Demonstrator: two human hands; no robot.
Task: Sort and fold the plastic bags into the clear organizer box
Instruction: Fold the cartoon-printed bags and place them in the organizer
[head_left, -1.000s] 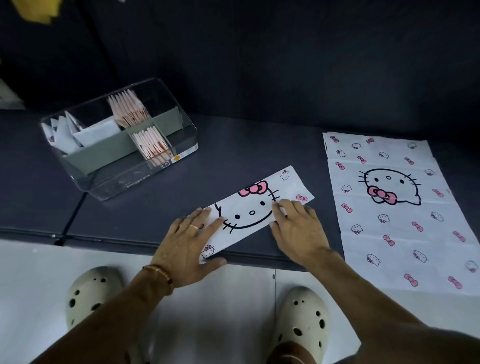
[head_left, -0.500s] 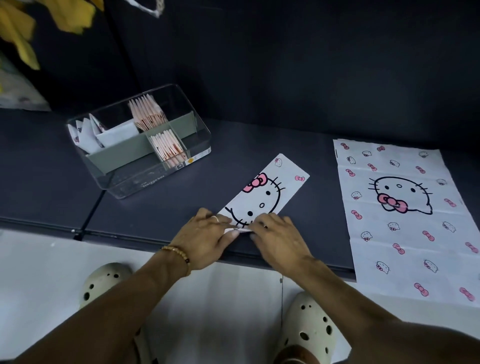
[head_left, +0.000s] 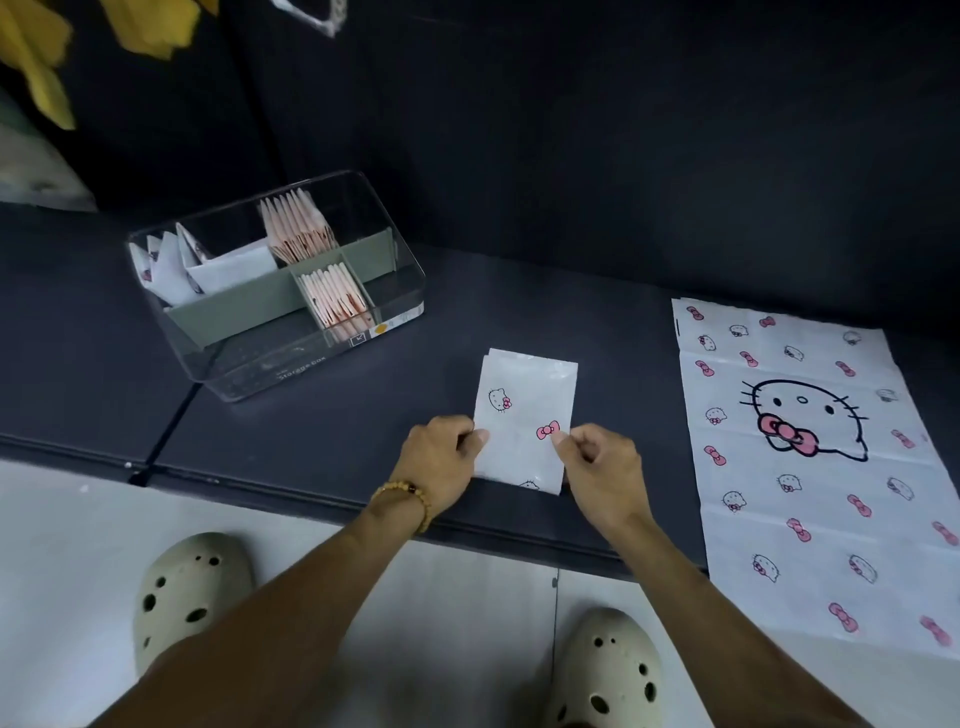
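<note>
Dark wall (head_left: 623, 130), dark platform (head_left: 78, 338), white floor (head_left: 78, 545).

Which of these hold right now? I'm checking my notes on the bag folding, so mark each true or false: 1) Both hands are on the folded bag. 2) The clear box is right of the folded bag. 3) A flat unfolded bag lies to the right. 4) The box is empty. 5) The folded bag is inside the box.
1) True: the left hand and the right hand each pinch an edge of the folded bag.
2) False: the clear organizer box sits to its left, farther back.
3) True: the unfolded bag lies flat to the right.
4) False: the box already holds folded white and pink bags.
5) False: the folded bag lies on the dark surface, apart from the box.
</note>
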